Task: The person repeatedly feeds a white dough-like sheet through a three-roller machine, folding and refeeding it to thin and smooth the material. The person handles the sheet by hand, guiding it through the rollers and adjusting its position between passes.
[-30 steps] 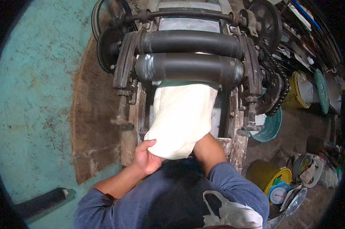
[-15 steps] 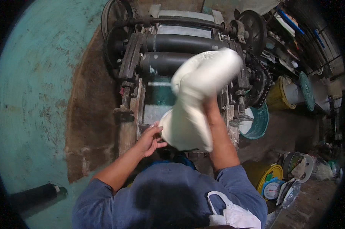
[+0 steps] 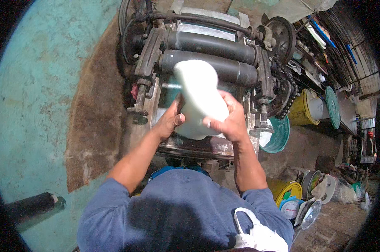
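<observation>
A thick, smooth lump of white dough [image 3: 200, 94] is between my hands, folded and narrowing toward its top. My left hand [image 3: 169, 122] presses against the lower left side, thumb toward me and fingers mostly hidden behind the dough. On the other side my right hand [image 3: 232, 117] grips the dough, its thumb lying across the near face and its fingers curled round the edge. Just beyond, the near dark roller [image 3: 234, 72] of a roller machine is partly covered by the top of the dough. A second dark roller [image 3: 211, 44] lies parallel behind it.
Exposed wheels [image 3: 278, 40] and a chain [image 3: 288, 98] flank the machine's right side. A screw post [image 3: 140, 94] stands at its left. Beside it on the right are a green tub [image 3: 278, 138] and a yellow bucket [image 3: 305, 111]. A dial scale [image 3: 289, 208] sits lower right.
The dough has swung down and left from the right, upright now between both hands. My left hand has moved up onto it, and my right hand has come round into sight.
</observation>
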The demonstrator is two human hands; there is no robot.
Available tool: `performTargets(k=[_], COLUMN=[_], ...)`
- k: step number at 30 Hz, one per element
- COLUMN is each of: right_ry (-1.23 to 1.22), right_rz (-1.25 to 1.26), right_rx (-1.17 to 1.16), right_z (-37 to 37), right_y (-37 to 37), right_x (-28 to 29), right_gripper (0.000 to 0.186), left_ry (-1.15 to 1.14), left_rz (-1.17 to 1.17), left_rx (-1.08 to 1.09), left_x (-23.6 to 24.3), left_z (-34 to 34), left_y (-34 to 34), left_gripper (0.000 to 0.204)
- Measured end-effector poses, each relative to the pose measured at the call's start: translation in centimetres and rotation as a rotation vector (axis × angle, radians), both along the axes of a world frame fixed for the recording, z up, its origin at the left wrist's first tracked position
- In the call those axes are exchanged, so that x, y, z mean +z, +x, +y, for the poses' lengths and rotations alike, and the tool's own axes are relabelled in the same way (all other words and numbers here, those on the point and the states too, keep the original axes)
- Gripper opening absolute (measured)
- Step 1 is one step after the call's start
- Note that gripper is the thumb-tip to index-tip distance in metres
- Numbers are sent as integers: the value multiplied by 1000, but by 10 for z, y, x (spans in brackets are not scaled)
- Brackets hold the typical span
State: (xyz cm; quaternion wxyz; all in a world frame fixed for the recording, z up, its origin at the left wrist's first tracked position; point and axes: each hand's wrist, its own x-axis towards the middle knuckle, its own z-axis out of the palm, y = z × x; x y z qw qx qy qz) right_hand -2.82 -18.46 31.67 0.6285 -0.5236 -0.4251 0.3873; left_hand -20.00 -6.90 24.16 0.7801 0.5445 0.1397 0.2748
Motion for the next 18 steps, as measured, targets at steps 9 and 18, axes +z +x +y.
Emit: performTargets(k=[9, 18], right_ry=[124, 96], right_rz=[9, 351], right_rx=[123, 122], right_z=[-5, -2], right_y=[26, 23], right_x=[-14, -54], right_gripper=[118, 114], left_ry=[-58, 38], left_rz=[-35, -140], left_rx=[-22, -289], left_x=[77, 129], left_z=[0, 31], left_y=[32, 111], left_gripper=[91, 106])
